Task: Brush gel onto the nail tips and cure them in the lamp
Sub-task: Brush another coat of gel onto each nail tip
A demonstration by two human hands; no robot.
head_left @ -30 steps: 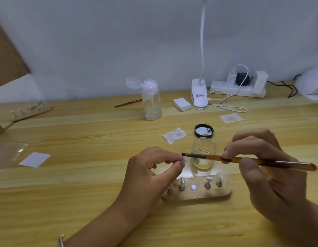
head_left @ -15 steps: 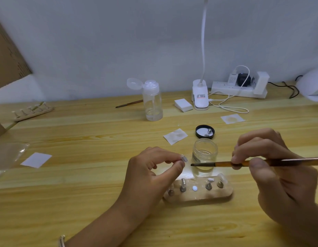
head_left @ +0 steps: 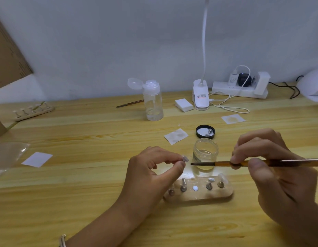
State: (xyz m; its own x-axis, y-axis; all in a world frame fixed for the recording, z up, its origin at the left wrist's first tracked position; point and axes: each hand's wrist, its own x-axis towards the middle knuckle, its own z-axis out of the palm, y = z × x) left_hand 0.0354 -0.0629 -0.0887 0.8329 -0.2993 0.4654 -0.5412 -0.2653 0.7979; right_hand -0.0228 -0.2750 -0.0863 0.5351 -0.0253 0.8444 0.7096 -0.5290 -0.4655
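The left hand (head_left: pixel 151 172) pinches a tiny, light, slippery-looking clear plastic nail tip (head_left: pixel 185 158) by its edges, while the right hand (head_left: pixel 272 168) grips the thin amber-handled brush (head_left: pixel 226 164) mid-shaft.

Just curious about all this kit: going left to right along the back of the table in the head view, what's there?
Wooden nail-tip stand → spare brush → flip-top bottle → stack of white pads → clip lamp base → power strip → white curing lamp.

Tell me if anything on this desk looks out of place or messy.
Mostly tidy. Two metal pegs lie loose in the black lid, one slot in the holder is empty, and two pads look stained.
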